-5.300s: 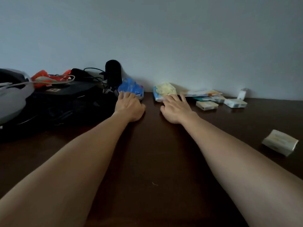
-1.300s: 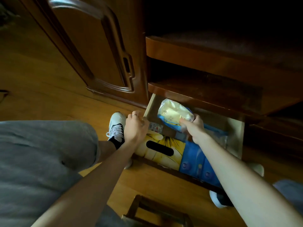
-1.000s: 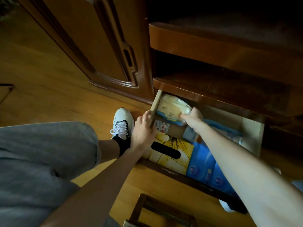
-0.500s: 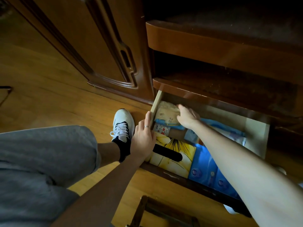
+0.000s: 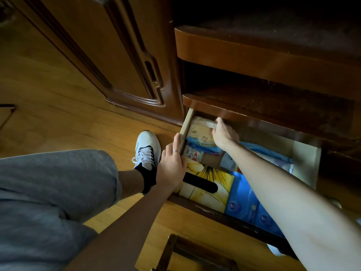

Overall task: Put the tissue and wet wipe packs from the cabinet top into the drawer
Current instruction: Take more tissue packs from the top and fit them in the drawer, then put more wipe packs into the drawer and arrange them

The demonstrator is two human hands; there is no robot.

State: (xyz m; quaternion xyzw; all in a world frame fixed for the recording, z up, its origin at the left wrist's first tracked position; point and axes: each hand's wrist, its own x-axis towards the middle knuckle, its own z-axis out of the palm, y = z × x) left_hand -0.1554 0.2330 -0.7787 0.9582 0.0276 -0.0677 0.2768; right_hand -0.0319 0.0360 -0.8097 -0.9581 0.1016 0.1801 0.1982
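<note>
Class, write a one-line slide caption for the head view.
Right hand tucks a tissue pack into the open drawer.

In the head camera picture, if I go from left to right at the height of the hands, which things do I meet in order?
Grey trouser leg → white shoe → left hand on the drawer side → pale pack → right hand gripping that pack.
</note>
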